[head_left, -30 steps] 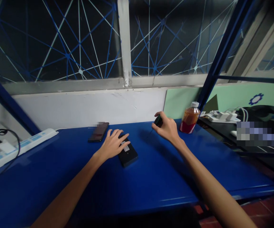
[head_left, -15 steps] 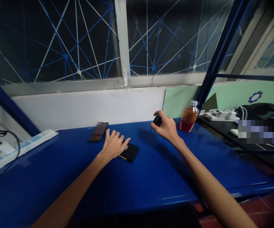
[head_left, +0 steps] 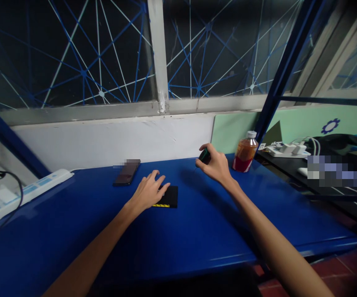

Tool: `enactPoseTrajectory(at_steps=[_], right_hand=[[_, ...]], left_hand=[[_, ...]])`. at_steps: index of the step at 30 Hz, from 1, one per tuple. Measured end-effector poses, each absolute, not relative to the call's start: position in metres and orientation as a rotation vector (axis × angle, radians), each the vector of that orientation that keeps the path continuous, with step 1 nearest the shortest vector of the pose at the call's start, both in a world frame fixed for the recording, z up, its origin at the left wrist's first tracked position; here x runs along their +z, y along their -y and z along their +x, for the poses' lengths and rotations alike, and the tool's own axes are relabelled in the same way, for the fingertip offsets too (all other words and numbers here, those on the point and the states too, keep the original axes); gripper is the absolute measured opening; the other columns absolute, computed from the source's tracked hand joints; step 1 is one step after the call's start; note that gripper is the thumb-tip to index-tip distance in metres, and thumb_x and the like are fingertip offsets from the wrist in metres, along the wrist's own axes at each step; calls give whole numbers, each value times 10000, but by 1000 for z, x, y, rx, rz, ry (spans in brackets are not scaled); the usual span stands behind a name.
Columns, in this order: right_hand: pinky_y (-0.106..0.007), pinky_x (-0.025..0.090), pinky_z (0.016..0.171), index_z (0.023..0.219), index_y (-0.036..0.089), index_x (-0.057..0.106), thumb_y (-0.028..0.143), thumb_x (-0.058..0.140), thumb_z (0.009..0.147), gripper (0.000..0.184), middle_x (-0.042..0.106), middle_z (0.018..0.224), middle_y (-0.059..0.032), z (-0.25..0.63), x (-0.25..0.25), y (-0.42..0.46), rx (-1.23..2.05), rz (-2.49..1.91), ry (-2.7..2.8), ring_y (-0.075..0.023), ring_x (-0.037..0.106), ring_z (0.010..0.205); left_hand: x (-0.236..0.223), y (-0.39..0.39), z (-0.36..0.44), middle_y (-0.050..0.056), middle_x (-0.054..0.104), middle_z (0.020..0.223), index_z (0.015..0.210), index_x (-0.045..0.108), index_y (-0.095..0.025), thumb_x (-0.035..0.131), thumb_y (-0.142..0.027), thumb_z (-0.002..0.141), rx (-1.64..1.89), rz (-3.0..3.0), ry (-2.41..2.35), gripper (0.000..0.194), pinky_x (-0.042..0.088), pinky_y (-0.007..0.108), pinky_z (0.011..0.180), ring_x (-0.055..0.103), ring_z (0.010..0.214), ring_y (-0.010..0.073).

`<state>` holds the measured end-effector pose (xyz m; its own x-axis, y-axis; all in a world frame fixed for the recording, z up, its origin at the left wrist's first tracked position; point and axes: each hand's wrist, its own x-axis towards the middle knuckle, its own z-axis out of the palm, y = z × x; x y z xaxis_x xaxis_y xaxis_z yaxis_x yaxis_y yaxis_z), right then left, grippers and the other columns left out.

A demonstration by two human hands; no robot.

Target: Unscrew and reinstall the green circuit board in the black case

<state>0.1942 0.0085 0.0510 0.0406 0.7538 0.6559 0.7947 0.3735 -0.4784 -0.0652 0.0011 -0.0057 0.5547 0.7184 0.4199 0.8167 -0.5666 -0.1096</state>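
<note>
My left hand (head_left: 149, 190) rests over the left part of a flat black rectangular piece (head_left: 171, 197) with a yellow-marked front edge. Its fingers are spread, and one fingertip lies at the top of the piece; the palm hides the rest of it. To the right, my right hand (head_left: 215, 163) is raised above the table, its fingers curled round a small screwdriver (head_left: 204, 156) with a black and green handle. The thin shaft points down and is faint. A dark phone (head_left: 128, 172) lies flat beyond my left hand.
The blue table (head_left: 178, 239) meets a white wall at the back. A bottle of orange-brown drink (head_left: 245, 152) stands right of my right hand. At the left lies a white power strip (head_left: 39, 187) with a plugged-in black cable. Another power strip (head_left: 285, 152) sits on the dark desk at right.
The flat black piece has turned on the table, so its yellow-marked edge now runs level. My left hand has turned with it and shifted slightly. My right hand has hardly moved.
</note>
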Motion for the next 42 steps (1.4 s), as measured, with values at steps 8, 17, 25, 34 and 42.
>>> enactPoseTrajectory(at_steps=[8,17,25,34,42], right_hand=[[-263,368,554,973,235,552,288,586,676,303,611,592,39,194,52,-7,-11,-1374,1713,-159,563,548],[-270,452,503,951,214,511,245,611,683,288,593,577,38,191,50,-10,424,-1170,1588,-137,574,448],[-259,462,406,926,203,503,262,664,662,314,573,494,57,180,46,-9,738,-1046,1446,-148,571,371],[-252,459,387,909,206,512,249,673,653,306,574,503,63,176,45,-10,747,-1043,1426,-152,578,363],[-257,467,415,924,206,504,249,656,665,303,564,489,66,177,46,-8,714,-1038,1433,-152,583,377]], left_hand=[[-10,0,-61,162,509,1204,1126,617,-149,374,-416,970,-453,-2470,1299,393,507,373,722,628,843,235],[-5,1,-59,92,556,1211,1129,630,-226,526,-332,916,-778,-2690,1156,260,497,399,805,608,949,224],[-6,8,-48,73,635,1046,991,675,-204,591,-267,884,-1054,-2829,1075,150,489,374,811,614,908,207],[-7,8,-47,52,668,942,887,698,-186,531,-237,922,-1022,-2781,1040,178,459,339,751,610,834,176],[-2,11,-46,56,677,920,878,696,-182,501,-261,939,-1030,-2753,1011,219,443,353,762,616,829,183]])
